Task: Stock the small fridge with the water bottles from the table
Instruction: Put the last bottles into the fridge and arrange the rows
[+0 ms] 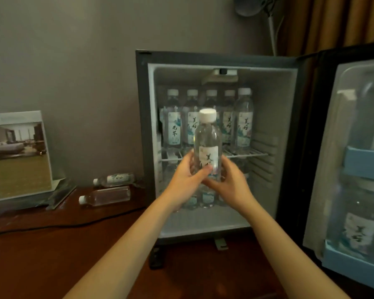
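I hold a clear water bottle (207, 143) with a white cap upright in front of the open small fridge (274, 130). My left hand (185, 180) grips its lower left side, thumb across the front. My right hand (229, 182) wraps its lower right side. Several bottles (243, 119) stand in a row on the fridge's wire shelf (246, 154). More bottles show below my hands on the fridge floor. Two bottles lie on their sides on the table: one nearer (105, 197), one behind it (115, 179).
The fridge door (354, 160) hangs open at right, with large bottles in its blue racks. A framed picture card (20, 156) stands at the left on the dark wooden table (52, 255). A black cable (63, 223) runs across the table. Curtains hang at the back right.
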Demonstrator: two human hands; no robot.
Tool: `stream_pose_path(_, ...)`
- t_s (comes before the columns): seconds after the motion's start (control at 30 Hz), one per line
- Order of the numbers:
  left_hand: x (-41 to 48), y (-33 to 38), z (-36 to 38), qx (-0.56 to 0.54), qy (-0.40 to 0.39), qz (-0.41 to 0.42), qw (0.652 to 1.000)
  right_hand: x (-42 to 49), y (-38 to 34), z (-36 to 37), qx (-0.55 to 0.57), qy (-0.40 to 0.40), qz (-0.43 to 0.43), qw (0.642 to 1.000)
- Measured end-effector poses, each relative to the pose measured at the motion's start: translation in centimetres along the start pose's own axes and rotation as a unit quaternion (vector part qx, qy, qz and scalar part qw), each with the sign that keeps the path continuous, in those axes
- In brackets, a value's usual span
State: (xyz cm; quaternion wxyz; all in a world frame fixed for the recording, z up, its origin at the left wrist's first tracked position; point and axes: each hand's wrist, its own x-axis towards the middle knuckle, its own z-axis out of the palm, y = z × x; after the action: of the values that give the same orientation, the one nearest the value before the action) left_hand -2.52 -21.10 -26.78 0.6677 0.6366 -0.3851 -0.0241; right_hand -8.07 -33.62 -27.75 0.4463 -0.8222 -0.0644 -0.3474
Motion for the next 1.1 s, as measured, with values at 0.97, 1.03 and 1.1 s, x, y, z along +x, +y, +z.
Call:
stream_pose_path(0.97, 12.2, -0.8, 4.1, 0.106, 0.074, 0.009, 0.992, 8.1, 3.0, -1.2, -0.209, 0.227, 0.094, 0.947)
stream_pose_path(1.03, 12.2, -0.8, 4.2, 0.104, 0.085, 0.004, 0.991, 8.0, 3.2, -1.5, -0.199, 0.228, 0.093, 0.948)
stream_pose_path(1.1, 12.2, -0.8, 4.3, 0.122, 0.095, 0.013, 0.988, 8.0, 3.4, -1.7, -0.191, 0.224, 0.093, 0.951)
